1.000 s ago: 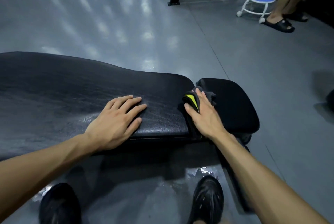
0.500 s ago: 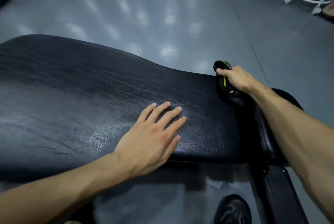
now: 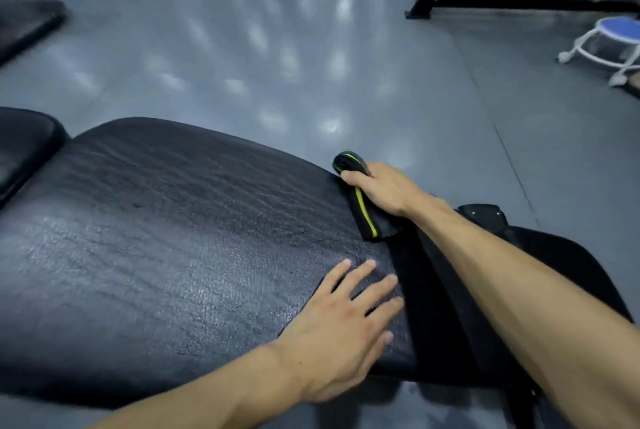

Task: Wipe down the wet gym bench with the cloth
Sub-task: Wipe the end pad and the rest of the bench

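Gym bench pad [image 3: 166, 255]: black, textured, sheen at near L. L hand [image 3: 341, 328]: flat on pad, fingers spread, holds nothing. R hand [image 3: 384, 191]: grips folded black cloth w/ yellow-green trim [image 3: 363, 210] at pad's far R edge; best to drag leftward w/ even pressure, overlapping passes.
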A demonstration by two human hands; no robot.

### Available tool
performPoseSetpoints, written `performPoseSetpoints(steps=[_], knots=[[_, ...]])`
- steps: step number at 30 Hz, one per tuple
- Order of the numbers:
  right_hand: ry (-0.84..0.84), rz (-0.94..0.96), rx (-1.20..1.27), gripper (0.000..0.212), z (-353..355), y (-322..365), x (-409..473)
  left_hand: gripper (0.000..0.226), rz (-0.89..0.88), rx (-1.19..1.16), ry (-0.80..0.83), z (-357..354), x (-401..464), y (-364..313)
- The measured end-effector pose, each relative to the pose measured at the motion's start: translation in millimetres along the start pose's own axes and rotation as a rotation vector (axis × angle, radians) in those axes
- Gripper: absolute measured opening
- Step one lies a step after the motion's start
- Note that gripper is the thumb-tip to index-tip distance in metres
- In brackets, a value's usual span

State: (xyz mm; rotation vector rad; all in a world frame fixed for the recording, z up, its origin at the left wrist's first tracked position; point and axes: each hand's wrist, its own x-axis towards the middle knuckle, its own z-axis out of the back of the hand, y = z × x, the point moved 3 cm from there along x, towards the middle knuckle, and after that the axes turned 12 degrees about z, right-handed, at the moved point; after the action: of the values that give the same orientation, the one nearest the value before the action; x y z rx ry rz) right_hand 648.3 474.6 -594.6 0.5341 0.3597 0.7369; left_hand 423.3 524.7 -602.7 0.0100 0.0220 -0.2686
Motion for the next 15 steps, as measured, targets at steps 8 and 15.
performPoseSetpoints(steps=[8,15], knots=[[-0.024,-0.381,-0.092,0.047,27.5,-54.8,-47.0,0.042,0.133,0.016,-0.097,55.0,-42.2,148.7],[-0.064,0.001,-0.182,0.048,-36.0,109.3,83.0,0.058,0.399,0.062,0.121,73.1,-111.7,254.7]])
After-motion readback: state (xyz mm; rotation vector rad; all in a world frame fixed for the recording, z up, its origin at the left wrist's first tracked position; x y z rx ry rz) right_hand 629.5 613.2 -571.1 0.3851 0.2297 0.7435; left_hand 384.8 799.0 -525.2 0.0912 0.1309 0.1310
